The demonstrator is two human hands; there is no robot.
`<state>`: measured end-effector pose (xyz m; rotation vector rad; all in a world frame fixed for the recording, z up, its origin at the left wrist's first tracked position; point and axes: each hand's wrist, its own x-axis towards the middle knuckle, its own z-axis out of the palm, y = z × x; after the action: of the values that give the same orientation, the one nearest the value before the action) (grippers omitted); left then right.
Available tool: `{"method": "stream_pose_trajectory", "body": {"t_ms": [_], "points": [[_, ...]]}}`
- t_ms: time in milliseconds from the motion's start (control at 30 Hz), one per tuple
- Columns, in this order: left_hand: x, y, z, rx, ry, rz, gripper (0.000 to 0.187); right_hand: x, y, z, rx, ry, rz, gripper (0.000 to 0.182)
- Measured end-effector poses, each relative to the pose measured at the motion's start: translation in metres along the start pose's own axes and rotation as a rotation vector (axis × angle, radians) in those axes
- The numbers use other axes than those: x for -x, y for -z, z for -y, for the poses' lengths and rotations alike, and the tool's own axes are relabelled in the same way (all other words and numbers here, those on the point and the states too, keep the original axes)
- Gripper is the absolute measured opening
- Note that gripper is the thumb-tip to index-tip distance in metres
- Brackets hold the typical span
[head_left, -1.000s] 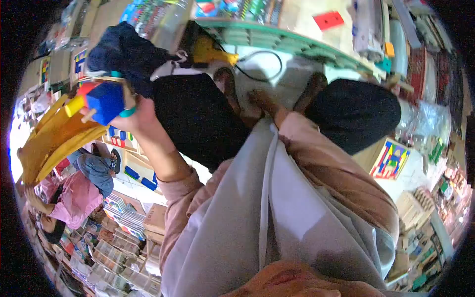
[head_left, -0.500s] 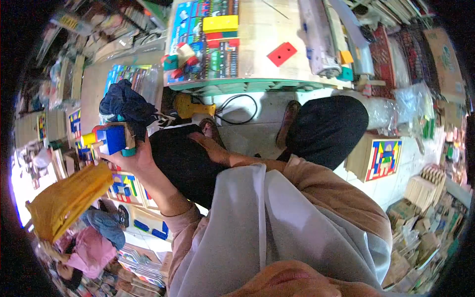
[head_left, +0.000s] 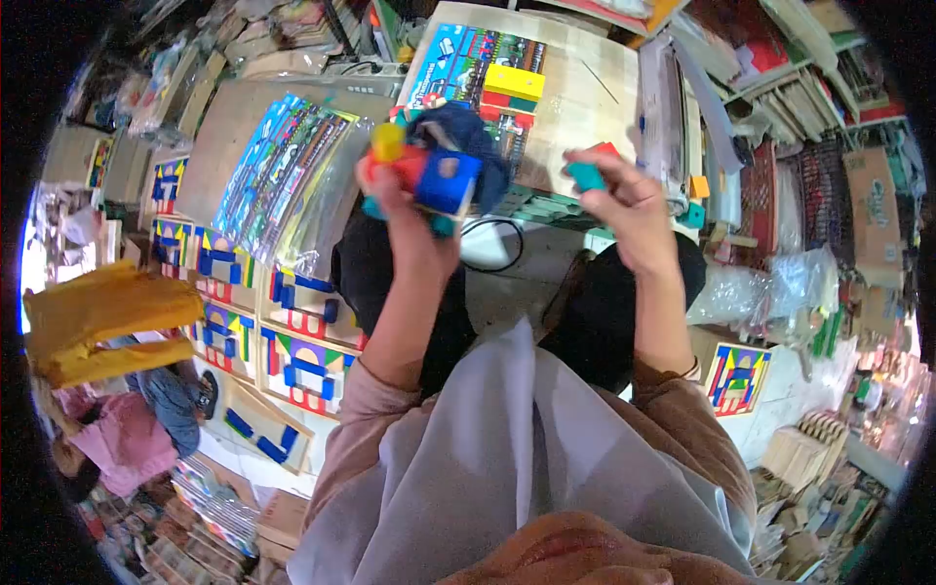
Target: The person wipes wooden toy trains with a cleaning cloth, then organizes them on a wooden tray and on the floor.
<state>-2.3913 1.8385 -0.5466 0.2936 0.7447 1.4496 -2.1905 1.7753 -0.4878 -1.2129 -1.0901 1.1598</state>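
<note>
My left hand (head_left: pixel 398 200) is wrapped round a bunch of blocks over the table's near edge; a blue block (head_left: pixel 448 182) and a yellow piece (head_left: pixel 387 142) show in it. A dark blue cloth (head_left: pixel 487 146) hangs against the blocks. My right hand (head_left: pixel 629 195) pinches a small teal block (head_left: pixel 587 176) between thumb and fingers. Just behind those fingers lies a red block (head_left: pixel 606 149), partly hidden. On a printed sheet (head_left: pixel 453 58) rests a yellow block (head_left: pixel 515 82), with red and green blocks beside it.
Wrapped printed sheets (head_left: pixel 283 175) lie on a board at the left. Trays of coloured blocks (head_left: pixel 304 375) stand below them. A person in pink (head_left: pixel 122 439) is at the lower left beside a yellow cloth (head_left: pixel 112 322). A plastic-wrapped roll (head_left: pixel 663 117) lies along the table's right side.
My left hand has moved right with the blocks, toward the table. My right hand has risen from my lap to the table edge and now holds a teal block. The view has shifted.
</note>
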Motion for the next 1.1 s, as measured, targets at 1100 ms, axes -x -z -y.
{"method": "stream_pose_trajectory", "body": {"t_ms": [1100], "points": [[0.029,-0.012,0.040,0.059,0.410,0.371,0.043,0.014,-0.018,-0.021,0.697,0.159,-0.005,0.071]]}}
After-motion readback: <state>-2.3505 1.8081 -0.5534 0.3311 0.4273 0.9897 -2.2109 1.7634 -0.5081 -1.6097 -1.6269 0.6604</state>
